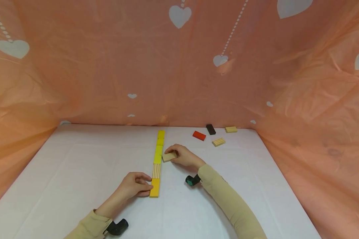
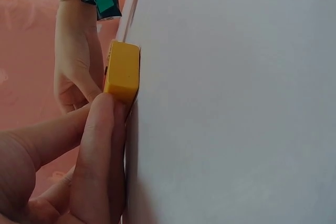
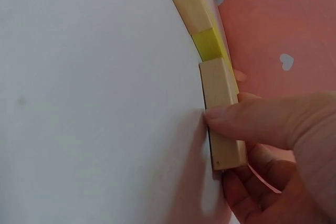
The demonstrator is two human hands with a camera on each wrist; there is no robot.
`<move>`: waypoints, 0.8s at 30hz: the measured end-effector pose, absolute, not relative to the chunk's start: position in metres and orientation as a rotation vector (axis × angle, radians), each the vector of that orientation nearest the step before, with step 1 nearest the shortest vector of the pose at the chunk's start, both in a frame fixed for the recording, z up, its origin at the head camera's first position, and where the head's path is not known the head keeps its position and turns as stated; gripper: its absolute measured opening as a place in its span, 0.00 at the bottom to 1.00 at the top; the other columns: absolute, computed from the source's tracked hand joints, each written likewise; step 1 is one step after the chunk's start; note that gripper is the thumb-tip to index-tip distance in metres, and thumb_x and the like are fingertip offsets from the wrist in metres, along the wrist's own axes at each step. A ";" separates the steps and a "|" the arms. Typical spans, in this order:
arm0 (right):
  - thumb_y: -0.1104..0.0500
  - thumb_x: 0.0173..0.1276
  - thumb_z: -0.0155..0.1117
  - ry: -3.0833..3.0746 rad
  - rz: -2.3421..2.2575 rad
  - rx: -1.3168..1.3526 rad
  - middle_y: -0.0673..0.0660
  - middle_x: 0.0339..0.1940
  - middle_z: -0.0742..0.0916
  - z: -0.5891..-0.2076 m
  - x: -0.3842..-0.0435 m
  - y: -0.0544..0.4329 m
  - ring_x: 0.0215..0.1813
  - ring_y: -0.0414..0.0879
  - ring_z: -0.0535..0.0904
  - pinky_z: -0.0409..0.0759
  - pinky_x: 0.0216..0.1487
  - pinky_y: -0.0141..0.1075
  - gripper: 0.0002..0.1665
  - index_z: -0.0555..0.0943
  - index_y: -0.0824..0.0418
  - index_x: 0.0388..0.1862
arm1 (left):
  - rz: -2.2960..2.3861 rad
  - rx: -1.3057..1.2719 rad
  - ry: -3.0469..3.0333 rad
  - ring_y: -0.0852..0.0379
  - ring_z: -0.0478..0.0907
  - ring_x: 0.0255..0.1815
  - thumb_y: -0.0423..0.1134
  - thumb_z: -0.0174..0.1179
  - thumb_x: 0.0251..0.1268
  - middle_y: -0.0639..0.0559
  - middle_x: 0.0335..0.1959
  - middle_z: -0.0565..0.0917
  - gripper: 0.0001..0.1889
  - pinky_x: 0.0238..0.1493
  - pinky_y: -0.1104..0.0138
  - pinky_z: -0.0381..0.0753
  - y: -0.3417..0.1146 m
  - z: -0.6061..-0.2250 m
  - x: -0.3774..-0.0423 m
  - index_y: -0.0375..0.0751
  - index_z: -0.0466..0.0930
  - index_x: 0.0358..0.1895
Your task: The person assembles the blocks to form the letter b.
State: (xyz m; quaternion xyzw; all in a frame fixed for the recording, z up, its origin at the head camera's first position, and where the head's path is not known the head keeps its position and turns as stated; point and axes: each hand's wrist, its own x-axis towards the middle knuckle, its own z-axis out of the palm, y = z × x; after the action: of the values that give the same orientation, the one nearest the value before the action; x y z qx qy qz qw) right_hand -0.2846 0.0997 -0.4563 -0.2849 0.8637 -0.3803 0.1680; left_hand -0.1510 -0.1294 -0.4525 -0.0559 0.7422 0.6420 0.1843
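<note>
White tabletop (image 1: 77, 172), creased orange curtain (image 1: 107, 66) behind (printed with white hearts (image 1: 180, 17)); left hand (image 1: 134, 186), loosely extended, touches smooth orange-yellow rectangular block (image 1: 155, 189); right hand (image 1: 183, 156) pinches flat pale wooden block (image 1: 168, 157).

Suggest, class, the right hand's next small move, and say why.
Perhaps straighten the plain block against the row: the right hand holds it at a slant close beside a yellow block, while the left hand touches the row's near end.

Orange-pink sheeting (image 1: 122, 66) across top and both sides, wrinkled at right; white hearts (image 1: 180, 16), some on dotted strings (image 1: 234, 28), upper frame. White tabletop (image 1: 86, 159), lower frame.
</note>
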 end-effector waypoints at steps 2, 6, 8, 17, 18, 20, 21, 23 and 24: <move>0.70 0.62 0.66 2.462 -1.080 -0.823 0.50 0.52 0.79 -0.456 -0.285 0.100 0.53 0.45 0.72 0.71 0.63 0.37 0.20 0.80 0.55 0.52 | 1.813 -0.167 2.092 0.53 0.82 0.25 0.23 0.67 0.52 0.45 0.25 0.81 0.15 0.32 0.61 0.87 -0.129 -0.453 -0.151 0.24 0.78 0.44; 0.70 0.62 0.66 2.471 -1.074 -0.844 0.50 0.51 0.79 -0.457 -0.285 0.100 0.52 0.45 0.72 0.71 0.63 0.37 0.20 0.80 0.55 0.52 | 1.815 -0.196 2.098 0.53 0.82 0.25 0.22 0.67 0.52 0.44 0.26 0.81 0.15 0.31 0.61 0.87 -0.127 -0.454 -0.150 0.25 0.79 0.44; 0.70 0.62 0.66 2.471 -1.076 -0.847 0.51 0.51 0.79 -0.457 -0.285 0.100 0.52 0.45 0.72 0.71 0.63 0.37 0.20 0.80 0.56 0.52 | 1.812 -0.211 2.107 0.53 0.82 0.25 0.22 0.68 0.52 0.44 0.26 0.80 0.14 0.31 0.61 0.87 -0.127 -0.454 -0.150 0.25 0.79 0.44; 0.69 0.63 0.65 2.456 -1.111 -0.818 0.50 0.52 0.79 -0.457 -0.284 0.098 0.53 0.45 0.72 0.71 0.63 0.37 0.20 0.80 0.55 0.52 | 1.810 -0.241 2.131 0.54 0.82 0.24 0.22 0.68 0.51 0.44 0.26 0.79 0.14 0.30 0.61 0.87 -0.126 -0.454 -0.149 0.26 0.79 0.43; 0.69 0.63 0.65 2.455 -1.113 -0.820 0.49 0.52 0.79 -0.457 -0.284 0.098 0.53 0.45 0.71 0.71 0.63 0.37 0.20 0.80 0.55 0.52 | 1.811 -0.244 2.131 0.54 0.82 0.24 0.22 0.68 0.51 0.44 0.26 0.79 0.14 0.30 0.61 0.87 -0.126 -0.454 -0.149 0.26 0.79 0.43; 0.69 0.63 0.65 2.459 -1.112 -0.833 0.49 0.52 0.79 -0.458 -0.284 0.098 0.53 0.45 0.72 0.71 0.62 0.36 0.20 0.80 0.55 0.52 | 1.811 -0.250 2.135 0.54 0.82 0.24 0.22 0.68 0.51 0.44 0.26 0.79 0.14 0.30 0.61 0.87 -0.126 -0.453 -0.148 0.26 0.79 0.43; 0.70 0.63 0.65 2.459 -1.114 -0.837 0.50 0.51 0.79 -0.458 -0.284 0.098 0.53 0.45 0.72 0.71 0.62 0.36 0.20 0.80 0.55 0.52 | 1.810 -0.252 2.136 0.54 0.82 0.24 0.22 0.68 0.51 0.44 0.26 0.79 0.14 0.30 0.61 0.87 -0.126 -0.453 -0.148 0.26 0.79 0.43; 0.70 0.63 0.65 2.460 -1.116 -0.840 0.50 0.51 0.79 -0.458 -0.284 0.098 0.52 0.45 0.72 0.71 0.62 0.36 0.20 0.80 0.56 0.52 | 1.811 -0.257 2.135 0.54 0.82 0.24 0.22 0.68 0.51 0.43 0.26 0.79 0.14 0.30 0.61 0.87 -0.126 -0.453 -0.148 0.26 0.79 0.43; 0.70 0.63 0.65 2.457 -1.119 -0.835 0.50 0.51 0.79 -0.458 -0.284 0.098 0.52 0.45 0.72 0.71 0.62 0.37 0.20 0.80 0.55 0.52 | 1.812 -0.256 2.134 0.54 0.82 0.24 0.22 0.68 0.51 0.43 0.26 0.79 0.14 0.30 0.61 0.87 -0.126 -0.453 -0.148 0.26 0.79 0.43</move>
State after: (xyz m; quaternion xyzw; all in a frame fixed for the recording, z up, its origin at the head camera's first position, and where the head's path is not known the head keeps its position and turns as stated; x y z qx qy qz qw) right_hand -0.2842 0.0983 -0.4582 -0.2920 0.8587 -0.3909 0.1570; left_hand -0.1485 -0.1258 -0.4533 -0.0899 0.7488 0.6357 0.1647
